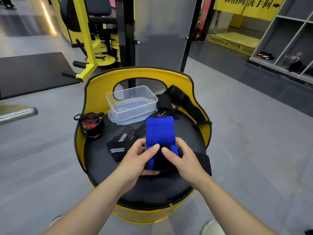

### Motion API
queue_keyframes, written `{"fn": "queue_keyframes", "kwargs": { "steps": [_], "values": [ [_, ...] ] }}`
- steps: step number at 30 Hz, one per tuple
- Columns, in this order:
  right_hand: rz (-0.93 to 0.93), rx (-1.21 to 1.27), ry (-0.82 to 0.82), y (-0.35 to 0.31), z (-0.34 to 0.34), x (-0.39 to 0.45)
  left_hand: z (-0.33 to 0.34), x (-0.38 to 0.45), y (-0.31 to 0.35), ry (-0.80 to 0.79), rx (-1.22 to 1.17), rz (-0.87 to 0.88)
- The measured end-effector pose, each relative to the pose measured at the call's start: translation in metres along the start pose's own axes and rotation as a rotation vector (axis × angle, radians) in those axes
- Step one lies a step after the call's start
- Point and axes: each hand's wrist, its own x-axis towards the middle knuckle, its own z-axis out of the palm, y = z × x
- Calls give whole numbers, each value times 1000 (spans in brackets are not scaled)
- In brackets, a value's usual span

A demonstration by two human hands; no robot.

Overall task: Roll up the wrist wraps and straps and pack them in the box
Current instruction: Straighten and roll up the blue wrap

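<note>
A blue wrist wrap (160,131) lies on the round black seat (152,187), its near end partly rolled into a coil. My left hand (138,160) and my right hand (182,158) grip that coil from either side, fingers curled over it. A clear plastic box (132,100) stands open behind the wrap, on top of its lid (118,120). A rolled red-and-black wrap (91,124) sits at the left. A black wrap with grey stripes (118,143) lies flat left of my hands. Black straps (176,100) are heaped at the back right.
The seat has a raised yellow rim (94,92) around its back and sides. Yellow gym machines (88,48) stand behind it, and grey shelving (288,39) is at the right. Grey floor surrounds the seat; my shoes show at the bottom.
</note>
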Motion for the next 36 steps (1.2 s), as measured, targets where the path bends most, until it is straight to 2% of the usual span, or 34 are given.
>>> {"fn": "queue_keyframes", "kwargs": {
  "steps": [2, 5, 9, 12, 16, 20, 26, 32, 36],
  "values": [
    [5, 23, 57, -1, 2, 1, -2, 0, 0, -40, 7, 9],
    [119, 69, 98, -5, 3, 4, -8, 2, -1, -119, 36, 43],
    [249, 9, 70, -7, 0, 5, -5, 2, -3, -91, 47, 70],
    [228, 24, 9, -8, -4, 3, -2, 2, -5, -42, -21, 45],
    [91, 23, -91, -8, -11, 2, -4, 5, -1, 0, -63, 3],
    [29, 21, -41, -7, -10, 4, -2, 4, 0, -4, 3, 10],
    [140, 56, 55, -12, -3, 4, -8, 4, 0, -84, -33, 43],
    [197, 46, -8, -11, -4, 4, -2, 0, 3, -39, -62, 32],
    [147, 110, -111, -9, -10, 1, -5, -1, 10, -89, -124, -41]
  ]
}}
